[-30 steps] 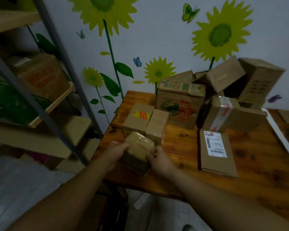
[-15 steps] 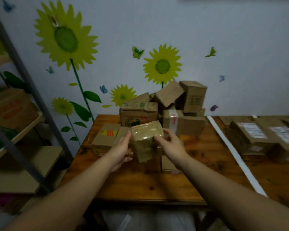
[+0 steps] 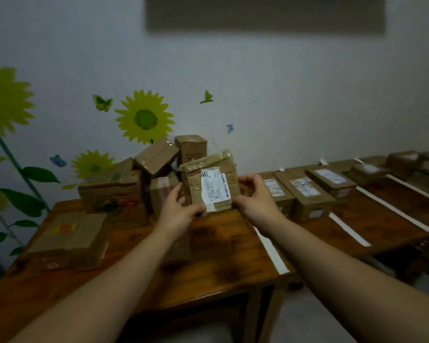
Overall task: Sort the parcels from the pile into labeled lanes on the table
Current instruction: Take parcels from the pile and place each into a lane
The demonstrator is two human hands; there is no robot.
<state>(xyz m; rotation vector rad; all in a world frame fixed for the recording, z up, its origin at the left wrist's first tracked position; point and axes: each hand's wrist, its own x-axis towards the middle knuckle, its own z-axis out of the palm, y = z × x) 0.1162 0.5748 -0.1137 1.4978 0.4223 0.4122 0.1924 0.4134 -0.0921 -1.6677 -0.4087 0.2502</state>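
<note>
Taped parcel (image 3: 195,180) turned; white label (image 3: 214,186) showing.

Left hand (image 3: 177,209) and right hand (image 3: 254,198) hold taped parcel (image 3: 209,184) upright, white label facing camera, above wooden table (image 3: 216,266).

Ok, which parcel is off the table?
The tape-wrapped parcel with the white label, held between left grip and right grip; others lie on the table or pile.

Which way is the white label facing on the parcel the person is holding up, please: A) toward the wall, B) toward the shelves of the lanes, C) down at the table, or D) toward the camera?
D: the white label shows in full on the near face of the parcel, held up between the left hand and the right hand.
</note>
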